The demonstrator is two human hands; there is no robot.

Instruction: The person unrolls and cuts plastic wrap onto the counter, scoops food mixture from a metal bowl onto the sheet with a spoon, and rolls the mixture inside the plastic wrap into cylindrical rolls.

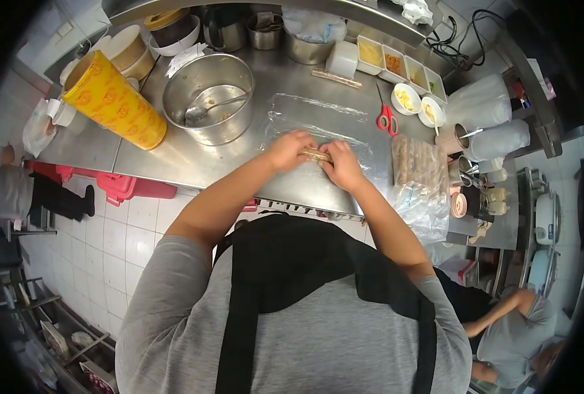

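My left hand (292,150) and my right hand (342,165) grip the two ends of a short brown roll (316,155) near the front edge of the steel counter. Their fingers are curled round it. Clear plastic film (318,118) lies wrinkled on the counter just beyond the hands. Further back rests a longer wrapped roll (336,79). Several similar rolls are stacked in plastic (418,163) to the right. Red-handled scissors (387,119) lie beyond that stack.
At the left stand a large steel pot (208,98) with a spoon and a tall yellow patterned cylinder (115,102). Food trays (394,64) and two white bowls (407,98) are at the back right. One person (518,331) is at the lower right, another (16,187) at the far left.
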